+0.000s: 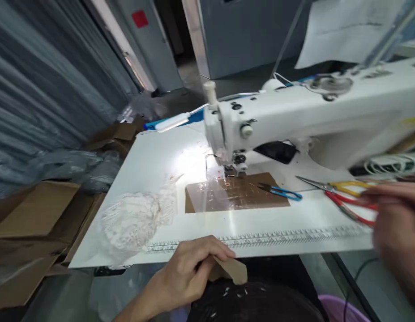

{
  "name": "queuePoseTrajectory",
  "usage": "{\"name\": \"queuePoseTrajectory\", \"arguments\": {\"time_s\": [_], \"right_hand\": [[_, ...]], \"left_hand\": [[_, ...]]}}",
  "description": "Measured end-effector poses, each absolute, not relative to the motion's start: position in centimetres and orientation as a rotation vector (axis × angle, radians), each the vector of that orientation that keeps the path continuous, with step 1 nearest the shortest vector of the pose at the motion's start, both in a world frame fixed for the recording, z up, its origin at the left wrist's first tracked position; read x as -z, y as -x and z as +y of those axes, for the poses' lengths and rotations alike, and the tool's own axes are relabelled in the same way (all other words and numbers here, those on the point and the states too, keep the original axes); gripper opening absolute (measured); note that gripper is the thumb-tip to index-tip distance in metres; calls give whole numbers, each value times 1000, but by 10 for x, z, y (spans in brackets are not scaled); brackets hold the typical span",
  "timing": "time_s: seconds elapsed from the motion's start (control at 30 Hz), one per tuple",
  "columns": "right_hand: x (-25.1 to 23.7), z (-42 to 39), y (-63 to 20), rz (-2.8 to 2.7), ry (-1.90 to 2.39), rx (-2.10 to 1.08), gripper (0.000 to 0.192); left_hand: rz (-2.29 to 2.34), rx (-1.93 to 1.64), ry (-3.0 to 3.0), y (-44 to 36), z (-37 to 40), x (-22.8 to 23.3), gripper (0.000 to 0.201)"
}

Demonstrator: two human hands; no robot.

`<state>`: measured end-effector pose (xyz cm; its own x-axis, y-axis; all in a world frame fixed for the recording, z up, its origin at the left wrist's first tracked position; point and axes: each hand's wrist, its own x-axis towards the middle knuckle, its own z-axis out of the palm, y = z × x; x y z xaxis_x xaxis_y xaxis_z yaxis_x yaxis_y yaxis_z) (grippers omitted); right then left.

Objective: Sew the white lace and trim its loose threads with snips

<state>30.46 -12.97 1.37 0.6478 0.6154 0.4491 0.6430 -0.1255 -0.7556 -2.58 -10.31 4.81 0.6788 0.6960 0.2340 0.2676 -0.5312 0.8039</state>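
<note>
My left hand (190, 268) is closed in a pinch on a small beige strip (237, 269), in front of the table's near edge and above my dark-clad lap. I cannot make out whether the strip is cloth or paper. My right hand (398, 219), smeared by motion, is at the right edge by the handles of the scissors (343, 197), one red and one yellow. Its fingers overlap the handles, but whether they grip them is unclear. The scissors lie with their blades pointing left. Blue thread snips (284, 193) rest on a brown plate (237, 203) below the needle.
A white sewing machine (281, 116) spans the table's right side. White lace (131, 221) is heaped at the table's left. A printed ruler scale (277, 238) runs along the front edge. Cardboard boxes (36, 210) stand left; a purple bin (341, 308) is below.
</note>
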Motion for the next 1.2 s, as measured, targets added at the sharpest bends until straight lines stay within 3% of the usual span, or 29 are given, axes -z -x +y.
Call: {"name": "queuePoseTrajectory", "arguments": {"time_s": [0.03, 0.13, 0.2, 0.3, 0.4, 0.53, 0.8, 0.93, 1.07, 1.2], "right_hand": [[-21, -118, -283, -1165, 1676, -98, 38], [-32, -92, -223, -1523, 1187, -1113, 31], [-33, -81, -197, -1558, 949, -1600, 34], [-30, -75, -184, -1427, 716, -1990, 40], [-26, -74, -190, -1238, 743, -2129, 51], [-26, -67, -206, -1054, 950, -2048, 55], [-5, -40, -210, -1073, 1304, -1492, 34], [9, -30, -192, -1238, 1359, -1315, 24], [11, -19, -175, -1325, 1407, -1188, 15], [2, -14, -175, -1570, 1549, -1002, 17]], "left_hand": [[694, -713, -2125, 28, -101, -51, 33], [642, -771, -2184, 27, -91, -57, 32], [642, -853, -2218, 24, -83, -57, 30], [602, -975, -2233, 18, -70, -54, 26], [522, -1012, -2322, 10, -58, -52, 24], [533, -893, -2486, 0, -37, -50, 26], [1064, -242, -2755, 22, -6, -39, 34], [1283, -338, -2814, 24, -10, -46, 35], [1051, -569, -2836, 4, -11, -37, 25], [1074, -367, -2908, -11, -9, -16, 30]]}}
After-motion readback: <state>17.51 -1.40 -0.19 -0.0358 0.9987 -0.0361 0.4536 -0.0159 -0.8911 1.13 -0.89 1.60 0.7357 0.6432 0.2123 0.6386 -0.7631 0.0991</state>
